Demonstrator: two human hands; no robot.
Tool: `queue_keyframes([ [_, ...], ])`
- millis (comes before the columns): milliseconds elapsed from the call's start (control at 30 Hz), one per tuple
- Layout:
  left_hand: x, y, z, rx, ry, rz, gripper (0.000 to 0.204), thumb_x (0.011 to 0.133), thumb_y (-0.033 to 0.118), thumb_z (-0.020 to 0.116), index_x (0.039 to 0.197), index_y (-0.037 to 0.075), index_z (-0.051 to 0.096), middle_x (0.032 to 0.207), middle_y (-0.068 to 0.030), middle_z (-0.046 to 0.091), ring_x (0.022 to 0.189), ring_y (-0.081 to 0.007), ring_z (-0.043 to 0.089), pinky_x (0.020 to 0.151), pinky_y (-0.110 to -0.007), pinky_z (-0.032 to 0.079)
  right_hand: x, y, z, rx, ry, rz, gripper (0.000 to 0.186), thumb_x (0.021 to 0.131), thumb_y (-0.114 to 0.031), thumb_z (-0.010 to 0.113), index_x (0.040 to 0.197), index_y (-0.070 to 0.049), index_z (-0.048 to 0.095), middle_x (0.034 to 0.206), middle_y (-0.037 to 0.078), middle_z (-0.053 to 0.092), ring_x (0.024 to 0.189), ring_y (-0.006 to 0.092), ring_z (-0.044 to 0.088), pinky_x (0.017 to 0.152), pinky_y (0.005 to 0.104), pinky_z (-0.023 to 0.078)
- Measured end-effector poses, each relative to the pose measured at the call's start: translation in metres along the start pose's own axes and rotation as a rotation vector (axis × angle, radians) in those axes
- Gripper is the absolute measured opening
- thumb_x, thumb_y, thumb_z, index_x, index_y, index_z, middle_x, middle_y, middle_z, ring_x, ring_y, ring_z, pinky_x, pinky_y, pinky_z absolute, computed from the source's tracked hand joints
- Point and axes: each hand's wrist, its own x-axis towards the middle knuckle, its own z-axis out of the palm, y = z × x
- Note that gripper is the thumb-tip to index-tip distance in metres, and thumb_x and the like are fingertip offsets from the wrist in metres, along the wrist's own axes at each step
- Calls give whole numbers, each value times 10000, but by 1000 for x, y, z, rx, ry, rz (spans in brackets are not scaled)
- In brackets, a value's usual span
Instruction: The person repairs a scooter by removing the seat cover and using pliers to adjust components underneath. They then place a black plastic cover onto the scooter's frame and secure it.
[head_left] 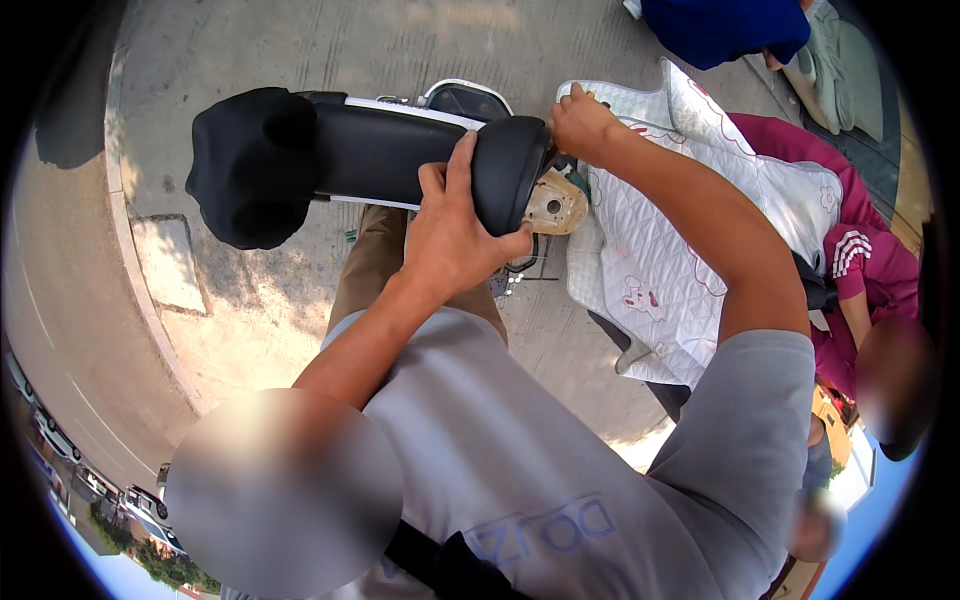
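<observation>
A long black padded seat (370, 150) with a white edge lies across the upper middle, a black cloth-like bundle (245, 170) over its left end. My left hand (450, 235) grips the rounded right section (515, 165), thumb along its lower edge, fingers over the top. My right hand (585, 125) is closed at that section's upper right edge; what its fingertips hold is hidden. Just below it shows a beige plate (555, 207) with a hole. Behind the seat is part of a vehicle with a dark display (465, 100).
A white quilted cover (660, 280) lies to the right, beside a person in magenta clothing (865, 270). Another person in blue (720, 25) is at the top right, another person (815, 510) at the lower right. A curb (150, 320) and road (75, 330) run along the left, with parked vehicles.
</observation>
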Motion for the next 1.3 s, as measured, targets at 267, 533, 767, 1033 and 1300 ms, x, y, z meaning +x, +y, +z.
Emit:
queue_keyframes([
  [267,-16,-8,14,-6,80,54,1236,706,328,890,1667,94,148,1347,-246,402,1150,-444,613,1023,-477,550,-14,-21,-22,-32,-65,178,389,994,-379,645,1197,-71,772,1136,107,760,1137,312,704,1027,542,482],
  [533,12,-5,-2,30,88,85,1199,723,386,875,1651,58,191,1365,-269,418,1137,-461,633,1004,-473,553,-42,-67,-87,364,-411,503,153,884,-205,742,1004,-133,802,940,7,745,838,259,694,602,504,475],
  [767,8,-2,-7,99,-3,103,1197,729,377,822,1670,73,148,1426,-296,419,1191,-513,628,1038,-482,544,-77,-128,-46,574,-270,849,328,942,-227,680,1218,-62,746,1182,150,739,1053,335,725,731,526,563],
  [1033,90,-72,-83,-311,170,-77,855,793,128,700,1570,-57,394,1365,-204,650,1225,-264,643,1065,-322,488,-119,-79,-2,903,-197,856,394,990,-235,609,1308,-20,697,1326,214,702,1245,373,668,1076,536,474],
  [1300,56,-15,-241,-405,285,131,841,816,29,674,1592,12,350,1275,-151,656,1058,-244,696,881,-358,608,-132,-193,35,1595,369,1110,351,972,-249,606,1187,14,696,1140,291,731,1108,485,683,940,493,539],
])
